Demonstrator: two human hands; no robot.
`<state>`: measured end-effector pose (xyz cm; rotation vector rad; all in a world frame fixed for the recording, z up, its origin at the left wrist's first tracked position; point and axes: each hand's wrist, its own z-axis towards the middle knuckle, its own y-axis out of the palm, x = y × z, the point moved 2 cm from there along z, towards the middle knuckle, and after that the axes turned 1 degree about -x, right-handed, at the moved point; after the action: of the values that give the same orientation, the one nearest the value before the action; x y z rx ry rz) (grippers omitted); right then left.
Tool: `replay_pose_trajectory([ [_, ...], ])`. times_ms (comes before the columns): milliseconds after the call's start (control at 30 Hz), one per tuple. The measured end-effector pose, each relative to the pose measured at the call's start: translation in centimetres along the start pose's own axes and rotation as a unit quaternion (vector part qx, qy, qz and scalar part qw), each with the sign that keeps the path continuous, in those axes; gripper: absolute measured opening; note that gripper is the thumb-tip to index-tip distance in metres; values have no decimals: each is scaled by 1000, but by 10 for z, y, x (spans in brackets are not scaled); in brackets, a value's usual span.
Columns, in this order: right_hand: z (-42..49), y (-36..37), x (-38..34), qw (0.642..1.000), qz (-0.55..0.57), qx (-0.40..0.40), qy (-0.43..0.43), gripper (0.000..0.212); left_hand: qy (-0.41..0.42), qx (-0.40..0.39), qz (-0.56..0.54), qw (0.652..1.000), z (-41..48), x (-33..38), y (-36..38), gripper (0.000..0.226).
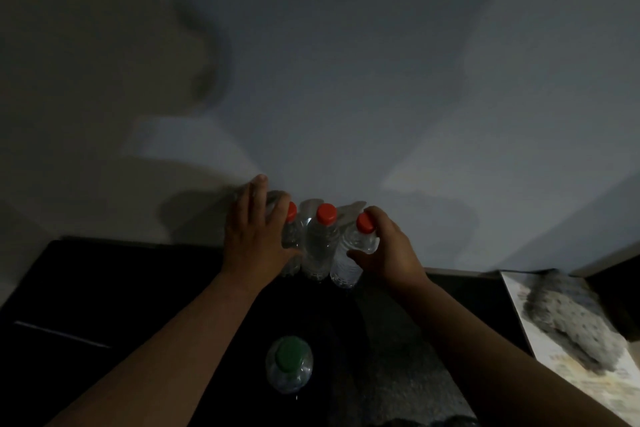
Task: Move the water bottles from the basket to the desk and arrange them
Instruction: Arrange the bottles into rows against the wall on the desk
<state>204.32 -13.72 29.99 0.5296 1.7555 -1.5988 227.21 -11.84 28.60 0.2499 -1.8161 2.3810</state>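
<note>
Water bottles, four that I can count, stand on the dark surface [138, 288], and I take the middle red-capped bottle [320, 243] as my landmark. It stands upright against the wall [346, 80], with one red-capped neighbour touching it on each side. The left grip [256, 229] lies against the left bottle [291, 236], fingers fairly straight and holding nothing, apparently pressing it in toward the landmark. The right grip [391, 246] is curled round the shoulder of the right bottle [360, 239], just under its cap. I judge that both are squeezing the outer two inward, so the three make a tight, even row. The green-capped bottle [289, 364] stands alone, well apart from the landmark on the near side, probably waiting to join the row. Something pale behind the left grip is too dark to name. I see no basket.
</note>
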Motion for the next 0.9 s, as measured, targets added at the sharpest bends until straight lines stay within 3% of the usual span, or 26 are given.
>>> replay_pose_trajectory([
  [200,7,0,1,1000,-9,19,-16,72,0,7,5,1000,-1,1,3,108],
  [367,-1,0,-5,997,-53,31,-53,89,4,-4,1,1000,-1,-1,1,113],
  [467,3,-1,-25,944,-228,93,-220,89,10,-11,2,1000,-5,-8,-2,117],
  [533,13,3,-37,893,-344,60,-283,90,12,-13,18,1000,-7,-13,-3,119],
  [600,24,10,-43,867,-410,2,-283,97,14,-17,17,1000,-6,-17,-2,117],
  [700,33,17,-41,861,-434,-37,-263,95,23,-5,-5,1000,-4,-17,-1,112],
  [900,39,19,-37,864,-431,-21,-259,89,31,2,-4,1000,-4,-18,4,111],
])
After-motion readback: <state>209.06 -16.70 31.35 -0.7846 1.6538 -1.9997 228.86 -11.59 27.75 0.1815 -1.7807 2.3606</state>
